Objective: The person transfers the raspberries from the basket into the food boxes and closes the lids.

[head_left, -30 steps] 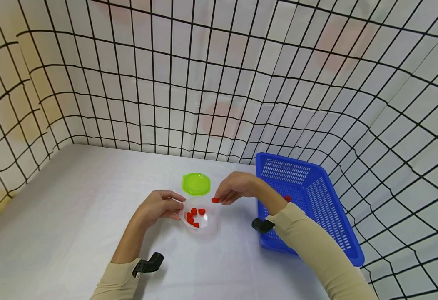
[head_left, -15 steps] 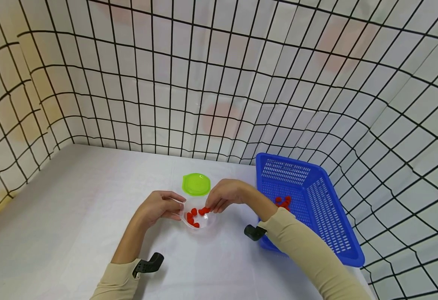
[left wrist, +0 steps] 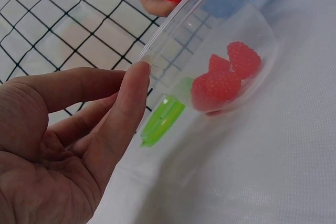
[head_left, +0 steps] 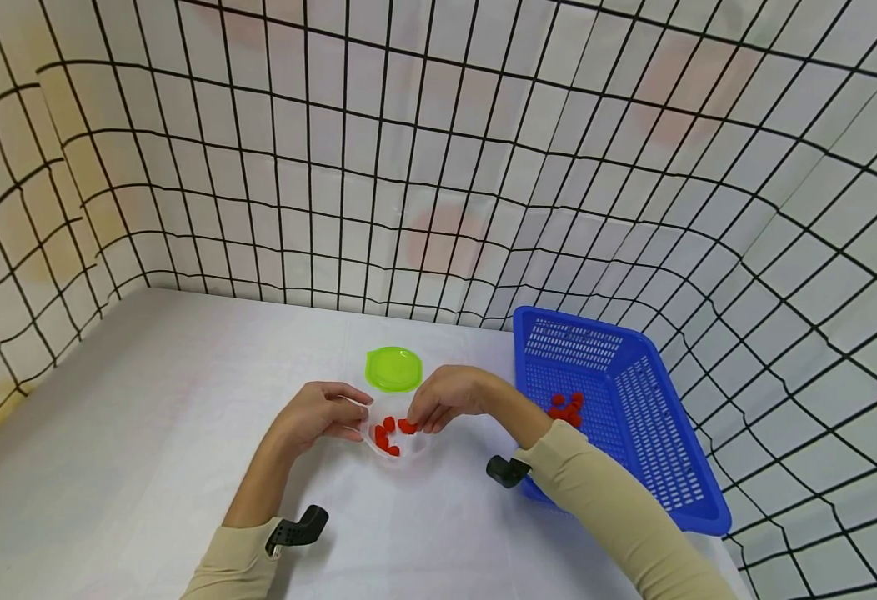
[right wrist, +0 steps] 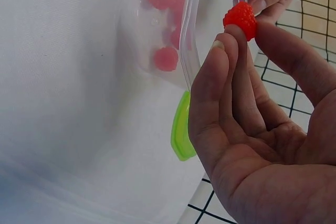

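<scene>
My left hand pinches the rim of a clear plastic tub between thumb and fingers. Inside the tub lie several red raspberries, seen through its wall in the left wrist view. In my right hand, thumb and fingertips pinch one red raspberry. That hand is over the right side of the tub, with the fruit close to the rim in both wrist views. Behind the tub lies a bright green lid, flat on the table.
To the right stands a blue perforated basket, holding several more raspberries near its left side. A white cloth covers the table. Black wire mesh over white sheeting rises at the back and both sides.
My right hand has moved left and toward me, carrying the raspberry from beside the tub to over it. More raspberries in the basket are uncovered. The left hand holds still.
</scene>
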Demonstrator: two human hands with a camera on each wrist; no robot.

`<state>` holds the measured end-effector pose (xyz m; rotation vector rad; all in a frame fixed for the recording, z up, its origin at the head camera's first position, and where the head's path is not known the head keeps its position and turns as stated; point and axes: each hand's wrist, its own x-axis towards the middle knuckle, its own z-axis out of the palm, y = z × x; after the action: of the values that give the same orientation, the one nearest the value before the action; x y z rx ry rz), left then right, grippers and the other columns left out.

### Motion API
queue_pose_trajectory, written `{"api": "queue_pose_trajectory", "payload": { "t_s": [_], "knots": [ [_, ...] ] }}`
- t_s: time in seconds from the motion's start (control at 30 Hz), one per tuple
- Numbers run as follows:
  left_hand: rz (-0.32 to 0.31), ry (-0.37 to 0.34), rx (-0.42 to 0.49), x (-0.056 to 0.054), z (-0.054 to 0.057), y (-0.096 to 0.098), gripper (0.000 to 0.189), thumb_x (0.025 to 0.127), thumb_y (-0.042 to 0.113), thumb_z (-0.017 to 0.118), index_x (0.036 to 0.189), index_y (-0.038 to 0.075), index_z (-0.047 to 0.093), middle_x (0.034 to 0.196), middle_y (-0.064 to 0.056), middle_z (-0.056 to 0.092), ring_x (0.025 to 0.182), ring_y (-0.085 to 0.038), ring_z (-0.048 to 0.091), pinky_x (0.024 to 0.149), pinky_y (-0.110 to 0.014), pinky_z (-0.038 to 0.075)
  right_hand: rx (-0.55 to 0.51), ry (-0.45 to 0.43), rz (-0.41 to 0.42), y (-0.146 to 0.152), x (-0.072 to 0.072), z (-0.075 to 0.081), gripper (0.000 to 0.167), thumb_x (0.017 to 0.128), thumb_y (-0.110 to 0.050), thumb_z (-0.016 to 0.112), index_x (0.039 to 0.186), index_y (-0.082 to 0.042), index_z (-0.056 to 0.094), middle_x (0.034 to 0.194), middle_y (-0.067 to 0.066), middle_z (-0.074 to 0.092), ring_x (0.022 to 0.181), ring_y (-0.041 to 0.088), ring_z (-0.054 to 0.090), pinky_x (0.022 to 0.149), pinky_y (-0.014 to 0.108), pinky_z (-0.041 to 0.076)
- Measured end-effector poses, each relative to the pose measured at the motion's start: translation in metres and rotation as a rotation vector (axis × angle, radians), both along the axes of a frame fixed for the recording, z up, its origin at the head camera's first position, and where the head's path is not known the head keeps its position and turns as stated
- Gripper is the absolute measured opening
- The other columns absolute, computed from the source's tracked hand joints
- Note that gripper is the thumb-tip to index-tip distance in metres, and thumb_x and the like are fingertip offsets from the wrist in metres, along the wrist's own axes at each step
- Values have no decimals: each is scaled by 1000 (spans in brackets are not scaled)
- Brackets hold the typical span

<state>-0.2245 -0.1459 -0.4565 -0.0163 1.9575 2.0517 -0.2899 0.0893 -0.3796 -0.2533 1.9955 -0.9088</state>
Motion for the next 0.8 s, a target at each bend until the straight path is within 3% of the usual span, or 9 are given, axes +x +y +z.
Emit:
{"api": "queue_pose_trajectory", "payload": {
  "t_s": [0.8],
  "knots": [
    [-3,10,6,1,0,0,31,91,1,63,118,-15,64,84,-9,71,76,-17,70,69,-34,65,-15,-22,33,4,0,-1,20,90,-15,72,100,1,77,87,6,73,78,19,69,79,28,63]
  ]
}}
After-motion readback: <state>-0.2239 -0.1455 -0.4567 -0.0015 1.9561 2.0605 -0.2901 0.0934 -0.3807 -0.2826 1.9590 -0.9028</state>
